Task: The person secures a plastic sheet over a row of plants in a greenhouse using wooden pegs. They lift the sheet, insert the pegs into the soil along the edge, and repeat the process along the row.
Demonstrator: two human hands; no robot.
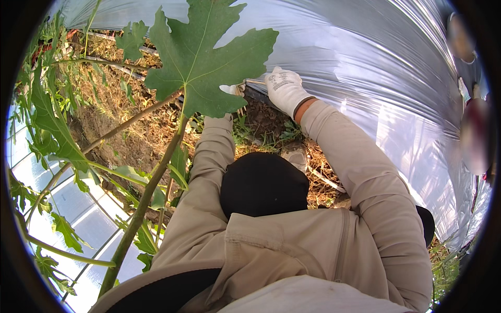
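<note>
Silver plastic film (365,68) spreads beyond and right of right hand (285,87), nearer one; its fingers curled together, contents unclear to me. Left hand's (228,89) fingers behind fig leaf (209,65): can't tell.

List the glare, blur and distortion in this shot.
In the head view, bright glare streaks the silvery sheet; pale panels at lower left look nearly washed out; the fisheye darkens the corners to black; patches along the right rim are smeared beyond recognition; the right gloved hand looks fairly clear.
</note>
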